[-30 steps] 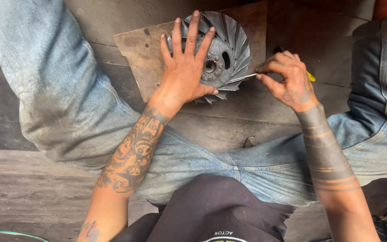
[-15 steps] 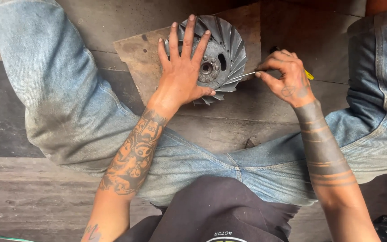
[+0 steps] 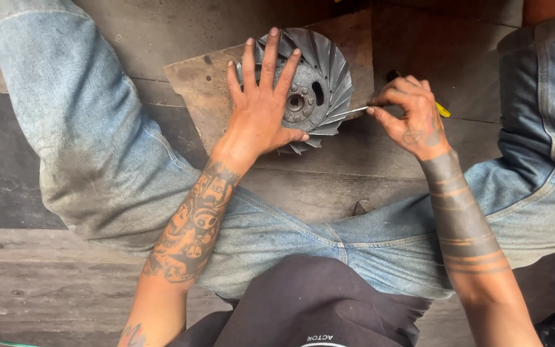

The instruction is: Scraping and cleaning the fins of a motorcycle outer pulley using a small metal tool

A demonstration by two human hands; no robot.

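Head camera looks straight down (close) at floorboards (image 3: 46, 302).

The grey metal finned wheel (image 3: 319, 90) lies flat on a brown board (image 3: 207, 83), far centre. A thin tool with a yellow handle (image 3: 441, 109) touches its right rim.

Left hand (image 3: 261, 106) laid flat, palm down, fingers (image 3: 270, 54) spread and stretched straight away from the body, thumb angled out to the right. Wrist straight, tattooed forearm running down and to the left toward the lower edge of the view. Right hand (image 3: 412, 119) curled into a pinch, thumb and forefinger pressed together at their tips and pointing left toward the other hand, remaining fingers folded in behind them, back of the hand turned up. Right wrist bent a little, banded forearm sloping down and to the right. Hands near each other but apart. Both forearms bare, elbows held wide, legs in blue denim spread to either side.
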